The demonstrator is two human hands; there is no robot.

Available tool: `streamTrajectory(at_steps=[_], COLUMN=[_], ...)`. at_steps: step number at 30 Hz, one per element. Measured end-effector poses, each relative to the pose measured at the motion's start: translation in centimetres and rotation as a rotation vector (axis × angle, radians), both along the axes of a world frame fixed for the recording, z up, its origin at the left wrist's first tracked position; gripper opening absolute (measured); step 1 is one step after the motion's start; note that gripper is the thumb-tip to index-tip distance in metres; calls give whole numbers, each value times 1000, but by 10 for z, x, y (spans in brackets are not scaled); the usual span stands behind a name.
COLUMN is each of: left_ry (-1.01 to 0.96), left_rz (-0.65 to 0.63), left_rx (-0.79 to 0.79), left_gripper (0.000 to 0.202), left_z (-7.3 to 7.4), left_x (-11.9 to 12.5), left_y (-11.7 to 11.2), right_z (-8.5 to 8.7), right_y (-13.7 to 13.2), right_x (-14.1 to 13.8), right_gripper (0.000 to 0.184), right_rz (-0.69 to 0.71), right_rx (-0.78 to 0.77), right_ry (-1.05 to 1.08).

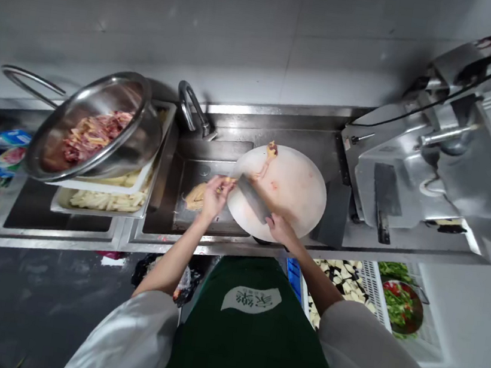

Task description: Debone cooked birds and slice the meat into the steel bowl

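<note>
My right hand (281, 230) is closed round the handle of a cleaver (252, 198) whose broad blade lies across the near left part of a round white cutting board (298, 197). My left hand (215, 195) is closed on a small pale piece of meat (229, 180) at the board's left edge, just by the blade tip. A strip of raw meat (268, 158) lies at the board's far side. The board rests over a steel sink (198, 165) that holds more pale pieces (195, 197).
A tilted steel bowl (94, 128) of chopped meat sits on stacked trays of pale strips (108, 199) to the left. A tap (192, 107) stands behind the sink. A slicing machine (419, 170) is on the right. Baskets of cut vegetables (350, 279) stand below.
</note>
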State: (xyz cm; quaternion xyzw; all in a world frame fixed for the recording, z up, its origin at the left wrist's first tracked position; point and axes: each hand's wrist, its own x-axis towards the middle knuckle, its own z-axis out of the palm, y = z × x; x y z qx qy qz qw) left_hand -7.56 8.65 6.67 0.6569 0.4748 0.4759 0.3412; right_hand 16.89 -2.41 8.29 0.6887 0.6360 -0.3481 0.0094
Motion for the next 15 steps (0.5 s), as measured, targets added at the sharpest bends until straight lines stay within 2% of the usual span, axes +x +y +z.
streamTrajectory(at_steps=[2,5,7,9,11,13,15], left_ry=[152,316,399,418,369,300,257], left_rz=[-130,-416,-456,-320,-79,177,376], left_rx=[157,239,226,193,167,161,166], left_gripper=[23,22,26,29,24,18,17], left_z=[-17,-46,-58,-60,-56,-51,-47], left_x=[21,46,48,40,25,7,-8], left_y=[-17,-51,-71,-85,-94,-100,-105], right_z=[-3,-3,1,9,23,39,53], right_y=[11,12,4,-3,-8,-8,-7], right_x=[10,32,39,37,28,16,4], right_gripper=[34,34,34,33,31,33,39], right_rz=[-64,-91,-82,-62,-40,-38,-73], right_rx=[-5,-11,-24,-36,-16,80,248], right_ry=[-71,-145,-181,-197,-198,-182,-144])
